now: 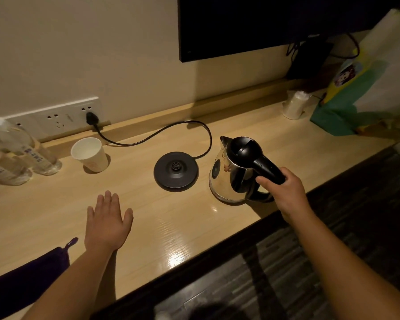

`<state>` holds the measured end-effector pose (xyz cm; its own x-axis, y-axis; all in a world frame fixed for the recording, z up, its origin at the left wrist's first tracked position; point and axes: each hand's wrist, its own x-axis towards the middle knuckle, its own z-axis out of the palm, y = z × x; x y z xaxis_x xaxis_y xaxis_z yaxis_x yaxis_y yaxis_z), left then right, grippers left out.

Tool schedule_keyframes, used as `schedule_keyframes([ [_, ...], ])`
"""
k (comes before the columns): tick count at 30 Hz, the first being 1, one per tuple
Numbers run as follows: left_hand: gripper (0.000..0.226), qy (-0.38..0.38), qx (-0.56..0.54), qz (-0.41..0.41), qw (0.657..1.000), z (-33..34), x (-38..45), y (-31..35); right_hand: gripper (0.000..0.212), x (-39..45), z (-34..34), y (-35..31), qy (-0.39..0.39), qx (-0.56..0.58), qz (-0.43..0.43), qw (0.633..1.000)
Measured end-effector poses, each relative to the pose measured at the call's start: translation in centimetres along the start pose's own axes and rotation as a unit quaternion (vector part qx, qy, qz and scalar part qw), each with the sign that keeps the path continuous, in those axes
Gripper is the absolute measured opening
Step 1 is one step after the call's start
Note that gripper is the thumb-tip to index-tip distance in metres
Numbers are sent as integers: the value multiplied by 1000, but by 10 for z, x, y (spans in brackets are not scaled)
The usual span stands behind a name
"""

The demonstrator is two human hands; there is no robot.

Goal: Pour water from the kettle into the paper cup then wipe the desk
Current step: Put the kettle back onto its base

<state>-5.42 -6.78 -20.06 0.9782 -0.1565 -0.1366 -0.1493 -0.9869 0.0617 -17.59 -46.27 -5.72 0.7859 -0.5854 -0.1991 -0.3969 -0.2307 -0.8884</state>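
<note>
Near the front edge of the bench (171, 227), the shiny, likely heavy kettle (231, 172) is gripped by its black handle in the right hand (284, 188), while the left hand (106, 218) is spread flat, empty.

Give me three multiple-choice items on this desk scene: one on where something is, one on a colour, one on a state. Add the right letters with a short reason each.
1. Where is the kettle relative to its base?
A. docked on it
B. off it, to its right
C. behind the paper cup

2. What colour is the cloth at the desk's near left edge?
A. white
B. yellow
C. dark purple

3. What is the left hand doing?
A. open, palm down, holding nothing
B. gripping the paper cup
C. holding the cloth

Answers: 1 B, the base's top is bare. 2 C, the cloth is dark purple. 3 A, fingers spread over the desk; the right hand holds the kettle handle.
</note>
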Motion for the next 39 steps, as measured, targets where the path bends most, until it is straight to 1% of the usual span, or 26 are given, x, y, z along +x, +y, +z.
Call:
schedule_keyframes([
  [6, 72, -3, -10, -7, 1000, -3, -1, 2, 29, -3, 12, -24, 6, 28, -41, 999],
  [10, 71, 1, -16, -9, 1000, -3, -2, 2, 25, 0, 30, -50, -17, 38, -69, 997],
  [18, 71, 0, -28, -11, 1000, -4, -3, 3, 29, 11, 75, -77, -58, 20, -91, 994],
  [27, 72, 1, -31, -11, 999, -4, -3, 2, 27, 18, 110, -80, -88, 0, -93, 992],
  [39, 72, -4, -37, -12, 999, -1, -2, 0, 30, 25, 130, -70, -95, -9, -85, 992],
])
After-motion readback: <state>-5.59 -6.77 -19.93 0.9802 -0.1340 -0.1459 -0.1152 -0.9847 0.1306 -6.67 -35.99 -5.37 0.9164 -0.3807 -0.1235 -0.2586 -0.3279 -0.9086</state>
